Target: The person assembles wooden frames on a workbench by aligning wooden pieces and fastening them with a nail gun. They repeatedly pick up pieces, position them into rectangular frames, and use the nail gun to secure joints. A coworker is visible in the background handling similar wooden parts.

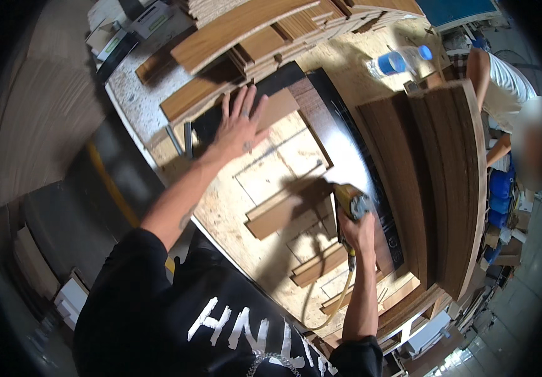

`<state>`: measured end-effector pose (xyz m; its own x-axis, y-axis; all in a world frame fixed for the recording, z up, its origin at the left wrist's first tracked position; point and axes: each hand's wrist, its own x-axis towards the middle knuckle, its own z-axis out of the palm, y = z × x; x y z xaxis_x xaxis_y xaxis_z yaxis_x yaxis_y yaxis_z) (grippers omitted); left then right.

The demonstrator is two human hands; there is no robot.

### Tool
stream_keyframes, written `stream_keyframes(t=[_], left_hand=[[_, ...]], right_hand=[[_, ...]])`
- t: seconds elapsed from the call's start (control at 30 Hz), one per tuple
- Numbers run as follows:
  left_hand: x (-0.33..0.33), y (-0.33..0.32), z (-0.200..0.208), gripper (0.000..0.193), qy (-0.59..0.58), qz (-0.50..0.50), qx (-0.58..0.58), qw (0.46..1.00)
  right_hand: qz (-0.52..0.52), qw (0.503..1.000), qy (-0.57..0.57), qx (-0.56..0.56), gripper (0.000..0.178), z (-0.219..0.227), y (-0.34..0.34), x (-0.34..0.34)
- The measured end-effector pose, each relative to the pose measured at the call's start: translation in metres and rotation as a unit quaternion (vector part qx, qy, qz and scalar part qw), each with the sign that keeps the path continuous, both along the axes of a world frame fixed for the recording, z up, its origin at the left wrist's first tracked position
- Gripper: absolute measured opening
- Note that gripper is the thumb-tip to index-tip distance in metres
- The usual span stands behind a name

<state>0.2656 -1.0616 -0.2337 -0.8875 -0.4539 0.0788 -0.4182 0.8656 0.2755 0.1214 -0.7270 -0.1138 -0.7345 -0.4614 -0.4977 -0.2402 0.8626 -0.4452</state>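
Left hand point(241, 125) spread flat on one wood piece point(275, 108), right hand point(358, 229) gripping one yellow power tool point(350, 201), one blue-capped bottle point(402, 61)

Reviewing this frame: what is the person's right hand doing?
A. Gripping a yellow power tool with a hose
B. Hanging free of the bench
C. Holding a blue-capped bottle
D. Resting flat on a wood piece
A: the right hand is closed around a yellow power tool with a hose trailing below it, over the workbench, while the left hand lies spread flat on a wood piece.
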Motion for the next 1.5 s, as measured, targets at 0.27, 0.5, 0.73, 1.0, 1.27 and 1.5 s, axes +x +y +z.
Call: stream_keyframes(t=[0.27,0.5,0.73,1.0,1.27,1.5], left_hand=[[-0.002,0.002,0.006,0.093,-0.026,0.018,0.044,0.999],[-0.007,-0.003,0.005,0.086,-0.082,0.025,0.053,0.995],[-0.005,0.001,0.006,0.094,-0.103,0.036,0.081,0.991],[-0.005,0.001,0.005,0.103,-0.108,0.036,0.119,0.986],[-0.004,0.001,0.006,0.092,-0.138,0.026,0.088,0.986],[0.004,0.005,0.000,0.079,-0.162,0.026,0.126,0.978]], right_hand=[[-0.034,0.997,-0.022,0.063,0.037,0.013,-0.047,0.000],[-0.009,0.993,-0.120,0.007,0.031,0.022,-0.180,-0.015],[-0.002,0.995,-0.097,0.026,0.063,-0.007,-0.199,-0.022],[0.077,0.995,-0.058,-0.001,0.059,-0.009,-0.193,-0.023],[0.042,0.996,-0.071,-0.037,0.052,-0.001,-0.210,-0.024],[0.053,0.996,-0.072,-0.026,0.052,-0.004,-0.226,-0.028]])
